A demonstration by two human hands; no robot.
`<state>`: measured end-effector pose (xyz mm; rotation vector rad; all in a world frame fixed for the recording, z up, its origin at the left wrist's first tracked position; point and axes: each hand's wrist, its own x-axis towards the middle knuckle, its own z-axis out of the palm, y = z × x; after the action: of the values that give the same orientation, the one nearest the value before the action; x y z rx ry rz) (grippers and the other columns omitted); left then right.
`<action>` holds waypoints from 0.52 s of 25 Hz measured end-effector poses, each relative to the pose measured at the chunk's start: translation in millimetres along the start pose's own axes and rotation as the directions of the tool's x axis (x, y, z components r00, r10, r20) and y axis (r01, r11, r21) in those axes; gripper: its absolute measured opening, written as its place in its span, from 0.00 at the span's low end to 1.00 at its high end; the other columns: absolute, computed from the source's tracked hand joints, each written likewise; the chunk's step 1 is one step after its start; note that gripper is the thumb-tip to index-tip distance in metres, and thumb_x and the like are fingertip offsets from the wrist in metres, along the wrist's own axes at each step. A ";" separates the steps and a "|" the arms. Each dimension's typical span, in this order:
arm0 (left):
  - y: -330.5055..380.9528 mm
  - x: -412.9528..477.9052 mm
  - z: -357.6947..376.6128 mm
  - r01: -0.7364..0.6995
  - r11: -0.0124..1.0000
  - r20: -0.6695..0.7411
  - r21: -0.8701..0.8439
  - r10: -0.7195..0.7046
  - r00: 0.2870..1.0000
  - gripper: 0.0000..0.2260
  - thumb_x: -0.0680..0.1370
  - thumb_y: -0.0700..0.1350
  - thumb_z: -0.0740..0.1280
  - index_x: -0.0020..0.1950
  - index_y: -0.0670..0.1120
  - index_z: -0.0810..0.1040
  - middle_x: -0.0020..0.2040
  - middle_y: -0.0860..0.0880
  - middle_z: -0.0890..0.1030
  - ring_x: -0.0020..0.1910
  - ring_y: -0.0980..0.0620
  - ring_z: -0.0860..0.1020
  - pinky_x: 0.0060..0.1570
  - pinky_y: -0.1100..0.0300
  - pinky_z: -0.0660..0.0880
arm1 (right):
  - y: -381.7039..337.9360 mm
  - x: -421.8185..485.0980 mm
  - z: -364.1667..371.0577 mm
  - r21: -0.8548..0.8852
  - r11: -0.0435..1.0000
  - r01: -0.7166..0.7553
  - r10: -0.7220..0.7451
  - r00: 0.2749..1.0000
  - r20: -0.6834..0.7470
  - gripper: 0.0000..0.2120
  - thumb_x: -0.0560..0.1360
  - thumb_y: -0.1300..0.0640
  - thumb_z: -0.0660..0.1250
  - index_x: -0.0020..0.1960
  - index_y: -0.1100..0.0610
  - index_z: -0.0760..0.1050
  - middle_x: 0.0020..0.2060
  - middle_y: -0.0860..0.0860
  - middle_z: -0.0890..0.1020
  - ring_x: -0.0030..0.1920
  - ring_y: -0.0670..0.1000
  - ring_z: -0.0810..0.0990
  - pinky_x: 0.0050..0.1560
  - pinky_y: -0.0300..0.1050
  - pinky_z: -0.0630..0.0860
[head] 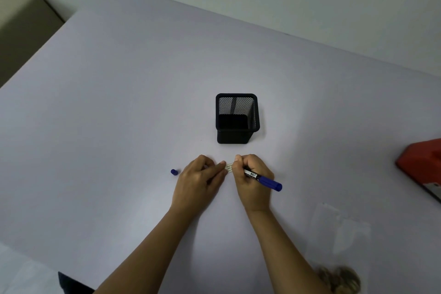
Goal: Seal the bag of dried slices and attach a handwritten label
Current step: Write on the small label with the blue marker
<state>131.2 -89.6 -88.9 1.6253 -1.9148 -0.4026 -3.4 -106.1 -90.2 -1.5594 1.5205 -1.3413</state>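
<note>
A small white label [229, 167] lies on the pale table [119, 102], mostly covered by my hands. My left hand [199, 179] rests flat with its fingertips pressing the label's left end. My right hand [253, 179] is closed around a blue marker [262, 179], tip down on the label, its blue rear end pointing right. The marker's blue cap [174, 172] lies on the table left of my left hand. A clear plastic bag [341, 227] lies at the near right, with brownish dried slices [338, 279] blurred at the bottom edge.
A black mesh pen holder [237, 118] stands just beyond my hands. A red device [422, 164] sits at the right edge of the table. A beige sofa [21, 26] is beyond the table's far left corner.
</note>
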 end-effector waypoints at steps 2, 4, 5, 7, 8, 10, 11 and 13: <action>-1.0 -0.5 -0.4 0.001 1.000 0.004 0.007 -0.001 1.000 0.14 0.76 0.52 0.63 0.52 0.46 0.84 0.39 0.48 0.78 0.35 0.54 0.75 0.33 0.65 0.70 | -0.3 -0.2 0.1 -0.008 1.000 0.005 -0.005 1.000 -0.001 0.15 0.75 0.56 0.62 0.32 0.62 0.70 0.27 0.49 0.71 0.30 0.38 0.69 0.32 0.25 0.68; -1.7 -1.0 -0.8 0.002 1.000 0.007 0.010 -0.002 1.000 0.14 0.76 0.52 0.63 0.52 0.46 0.84 0.40 0.48 0.78 0.36 0.54 0.75 0.33 0.65 0.70 | -0.3 -0.7 -0.2 -0.016 1.000 0.013 -0.013 1.000 0.004 0.15 0.75 0.56 0.62 0.32 0.62 0.70 0.26 0.52 0.72 0.30 0.37 0.69 0.33 0.24 0.68; -2.2 -1.0 -1.0 0.003 1.000 0.008 0.010 -0.003 1.000 0.14 0.76 0.52 0.63 0.52 0.46 0.84 0.40 0.48 0.78 0.36 0.54 0.75 0.33 0.65 0.70 | -0.2 -0.7 0.1 -0.017 1.000 0.013 -0.013 1.000 0.006 0.15 0.75 0.56 0.62 0.32 0.62 0.70 0.26 0.52 0.73 0.30 0.37 0.69 0.33 0.24 0.68; -2.7 -0.8 -0.9 0.002 1.000 0.006 0.007 -0.002 1.000 0.14 0.76 0.52 0.64 0.52 0.46 0.84 0.40 0.48 0.78 0.36 0.54 0.75 0.33 0.65 0.71 | 0.2 -0.7 1.1 -0.018 1.000 0.006 -0.006 1.000 0.003 0.14 0.75 0.56 0.62 0.32 0.62 0.70 0.26 0.53 0.73 0.30 0.37 0.69 0.33 0.24 0.68; -3.1 -1.0 -1.0 0.002 1.000 0.004 0.005 -0.002 1.000 0.14 0.76 0.52 0.64 0.52 0.46 0.84 0.40 0.48 0.78 0.36 0.54 0.75 0.33 0.65 0.71 | 0.4 -0.7 2.0 -0.019 1.000 0.005 -0.005 1.000 0.000 0.14 0.75 0.56 0.62 0.32 0.62 0.70 0.26 0.53 0.73 0.30 0.37 0.69 0.33 0.24 0.68; -3.4 -1.0 -0.8 0.004 1.000 0.002 0.002 -0.004 1.000 0.14 0.76 0.52 0.64 0.52 0.46 0.84 0.39 0.48 0.78 0.36 0.54 0.75 0.32 0.64 0.71 | 1.2 -0.4 2.7 -0.021 1.000 0.007 -0.007 1.000 0.000 0.14 0.75 0.56 0.62 0.32 0.62 0.70 0.26 0.54 0.74 0.30 0.38 0.70 0.33 0.24 0.68; -3.4 -1.1 -0.8 0.004 1.000 0.002 0.001 -0.004 1.000 0.14 0.76 0.52 0.64 0.52 0.46 0.84 0.39 0.48 0.78 0.35 0.54 0.75 0.32 0.64 0.71 | 1.5 -0.4 2.6 -0.024 1.000 0.011 -0.011 1.000 0.001 0.14 0.75 0.56 0.62 0.32 0.62 0.70 0.26 0.54 0.74 0.30 0.39 0.70 0.33 0.25 0.68; -3.7 -0.8 -0.6 0.001 1.000 0.003 0.003 -0.001 1.000 0.14 0.76 0.52 0.64 0.52 0.46 0.84 0.39 0.48 0.77 0.35 0.54 0.75 0.32 0.64 0.71 | 1.6 -0.4 2.4 -0.026 1.000 0.011 -0.011 1.000 -0.003 0.14 0.75 0.56 0.62 0.32 0.62 0.70 0.26 0.54 0.74 0.30 0.44 0.71 0.32 0.26 0.68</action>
<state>134.5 -89.5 -90.8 1.6290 -1.9176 -0.4027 -1.8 -106.6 -92.5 -1.5844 1.5391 -1.3364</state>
